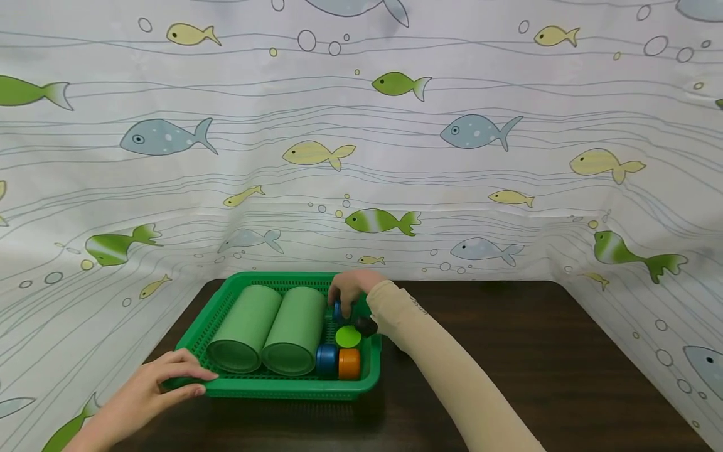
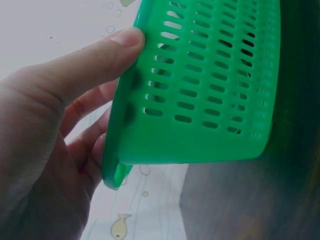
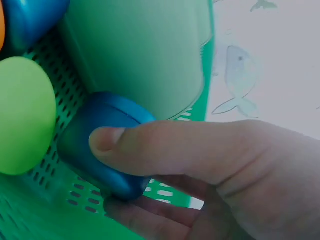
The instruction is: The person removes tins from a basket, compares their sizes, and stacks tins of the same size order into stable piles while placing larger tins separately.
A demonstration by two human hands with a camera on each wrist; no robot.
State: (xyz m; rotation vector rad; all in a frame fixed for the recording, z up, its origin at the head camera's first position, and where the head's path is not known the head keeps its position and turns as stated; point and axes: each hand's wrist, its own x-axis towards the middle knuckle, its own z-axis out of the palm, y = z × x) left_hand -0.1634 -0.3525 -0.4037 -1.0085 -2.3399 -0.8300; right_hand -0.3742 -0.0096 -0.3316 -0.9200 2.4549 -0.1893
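Observation:
A green plastic basket [image 1: 282, 387] with slotted walls sits on the dark table. My left hand [image 1: 152, 384] pinches its rim at the near left corner, thumb [image 2: 127, 39] on the outer wall and fingers behind the rim. Over the basket's far right corner, my right hand [image 1: 351, 289] holds a small blue round-edged container [image 3: 102, 145] between thumb and fingers. Beside it in the basket is a container with a lime green round top [image 1: 348, 337]. Another blue container [image 1: 326, 360] and an orange one [image 1: 349, 364] stand side by side at the near right.
Two large pale green cylinders [image 1: 246, 326] lie side by side across the basket's left and middle. A dark rounded thing [image 1: 366, 326] shows by the right wrist, at the basket's right wall. A fish-printed curtain [image 1: 361, 157] surrounds the table [image 1: 508, 358] at the back and sides.

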